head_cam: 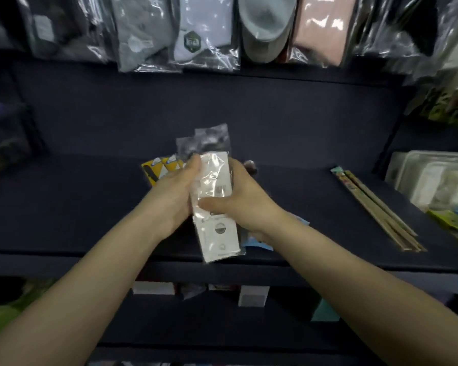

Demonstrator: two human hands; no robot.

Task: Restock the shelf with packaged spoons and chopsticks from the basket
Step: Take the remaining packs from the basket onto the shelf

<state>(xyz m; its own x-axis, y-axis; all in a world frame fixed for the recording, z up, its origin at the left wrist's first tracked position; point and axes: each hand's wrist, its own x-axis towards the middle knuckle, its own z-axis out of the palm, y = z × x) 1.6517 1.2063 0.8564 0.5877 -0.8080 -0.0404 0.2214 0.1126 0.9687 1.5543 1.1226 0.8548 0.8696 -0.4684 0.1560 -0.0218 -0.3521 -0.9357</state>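
Observation:
Both hands hold a stack of white packaged utensils in clear plastic (216, 207) above the middle of the dark shelf (64, 207). My left hand (173, 196) grips the stack's left side and my right hand (242, 199) grips its right side, thumb across the front. A yellow-patterned pack (156, 170) lies on the shelf behind my left hand. A blue pack (259, 243) peeks out under my right wrist. Packaged wooden chopsticks (376, 207) lie on the shelf to the right. What the white packs contain is not visible. No basket is in view.
Bagged socks (191, 35) hang in a row above the shelf. Clear plastic containers (434, 178) and a green-yellow pack (452, 223) sit at the far right. Small boxes (253, 295) stand on the lower shelf. Dark goods sit at the left edge.

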